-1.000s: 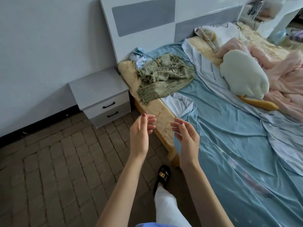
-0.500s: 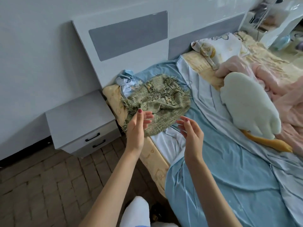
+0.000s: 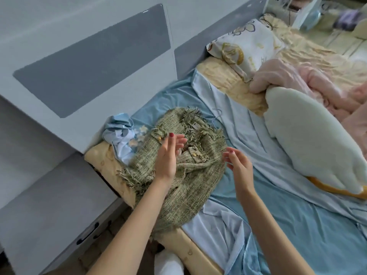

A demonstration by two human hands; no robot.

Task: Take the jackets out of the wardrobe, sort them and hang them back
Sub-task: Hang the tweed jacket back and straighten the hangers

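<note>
Both hands empty, each grip apart, fingers loosely extended. Left hand (image 3: 165, 155) and right hand (image 3: 239, 165) hover over green tweed jacket (image 3: 184, 175), crumpled on the bed (image 3: 297, 225) directly beneath them. Palms face inward, likely framing a two-handed pickup for sorting.

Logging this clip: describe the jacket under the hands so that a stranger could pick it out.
On the bed, near the headboard, a crumpled jacket lies on the blue sheet. Alone there, it is green tweed with frayed fringe and gold buttons.
</note>
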